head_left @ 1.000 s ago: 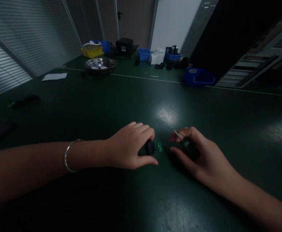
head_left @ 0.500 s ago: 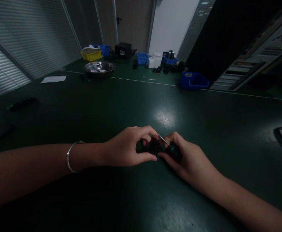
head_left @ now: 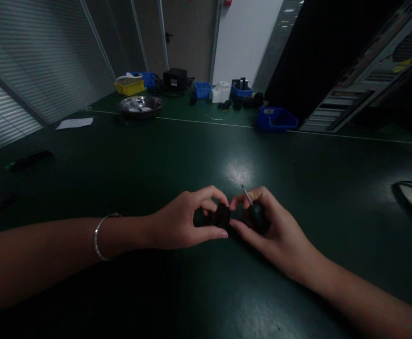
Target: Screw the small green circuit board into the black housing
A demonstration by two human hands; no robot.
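My left hand (head_left: 186,219) pinches a small dark block-like part (head_left: 222,215) between thumb and fingers, just above the green tabletop (head_left: 177,160). What kind of part it is cannot be made out in the dim light. A screwdriver (head_left: 258,216) with a dark handle rests in the grip of my right hand (head_left: 276,226), its thin metal shaft tilted up and to the left. The tips of my right thumb and index finger reach the right side of the dark part. The shaft stands apart from the part.
At the back are a metal bowl (head_left: 140,107), a yellow bin (head_left: 130,87), a black box (head_left: 175,79), a white plastic piece (head_left: 220,92) and several blue bins, one (head_left: 276,119) nearer. A black cable (head_left: 409,202) lies right, a dark object (head_left: 29,160) left, near a paper sheet (head_left: 74,123).
The screwdriver's shaft has swung from pointing left at the part to pointing more upward. The dark part appears turned in my left fingers. The whole view has shifted slightly.
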